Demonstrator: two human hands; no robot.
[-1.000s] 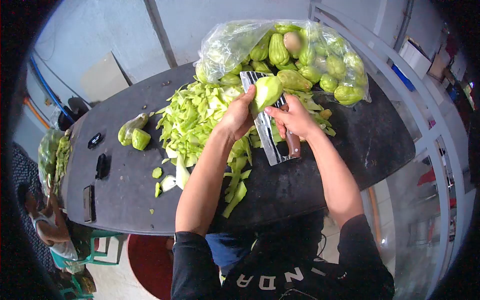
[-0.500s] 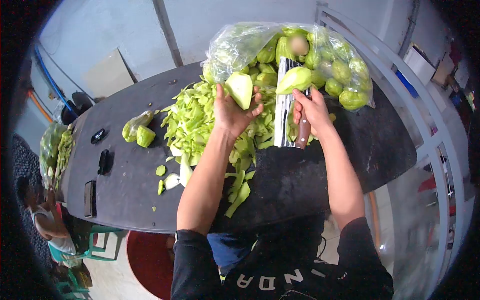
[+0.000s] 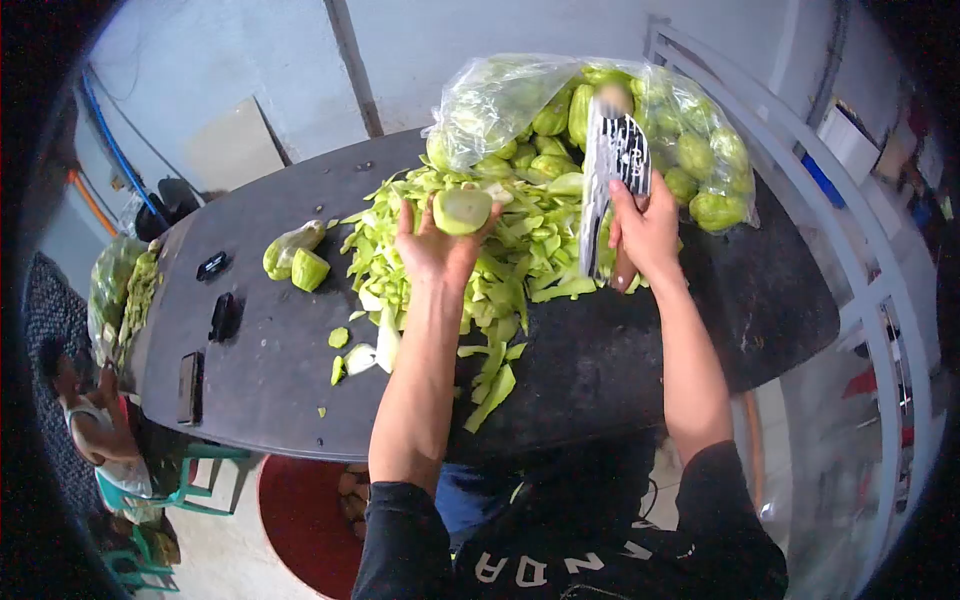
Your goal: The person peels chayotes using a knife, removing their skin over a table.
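My left hand is cupped, palm up, around a peeled chayote whose pale, flat cut face points up toward me. In my right hand is a cleaver, its broad blade upright with a black-and-white pattern and its brown handle showing below my fingers. The blade stands apart from the chayote, to its right. Beneath and between both hands spreads a heap of green peelings. Behind the cleaver, a clear plastic bag holds several whole chayotes.
Left of the heap lie a chayote in plastic and a cut piece. Small dark objects sit on the black table. A metal railing borders the right. Below is a red tub; another person sits at far left.
The cut piece that rested against the blade has left it. My right hand has moved the cleaver right and away. The chayote in my left hand has turned, and that hand sits lower.
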